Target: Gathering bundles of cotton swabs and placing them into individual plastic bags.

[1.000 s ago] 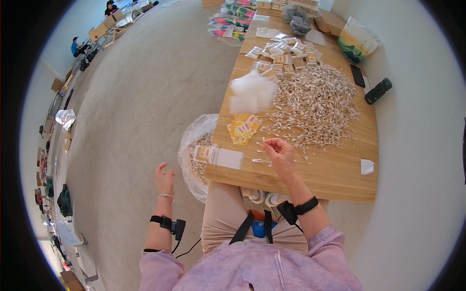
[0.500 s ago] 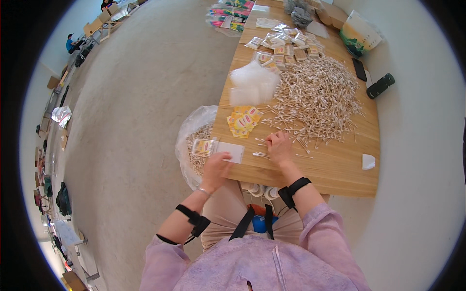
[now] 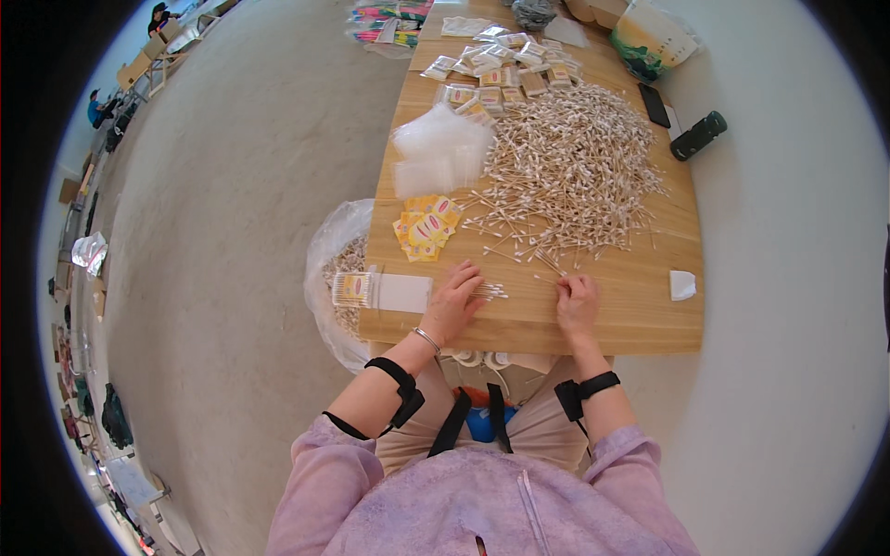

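Observation:
Near the table's front edge, my left hand (image 3: 454, 301) bends its fingers over a small bundle of cotton swabs (image 3: 493, 291), whose white tips stick out to the right. Farther right, my right hand (image 3: 578, 304) is closed in a pinch at the end of a loose swab (image 3: 551, 265). A clear packet of swabs with a yellow label (image 3: 352, 289) juts past the table's left edge, joined to or lying on a white rectangle (image 3: 404, 294) beside my left wrist. Beyond my hands spreads a big heap of loose swabs (image 3: 579, 171).
Yellow cards (image 3: 427, 227) and clear plastic bags (image 3: 443, 153) lie along the left side, with filled packets (image 3: 501, 69) behind. A plastic sack of swabs (image 3: 324, 236) stands below the left edge. A black bottle (image 3: 698, 136), phone (image 3: 654, 106) and white scrap (image 3: 682, 285) lie rightward.
My left hand has left the packet and moved right onto the swab bundle. My right hand has shifted right, away from that bundle to the heap's near edge. The view has shifted slightly.

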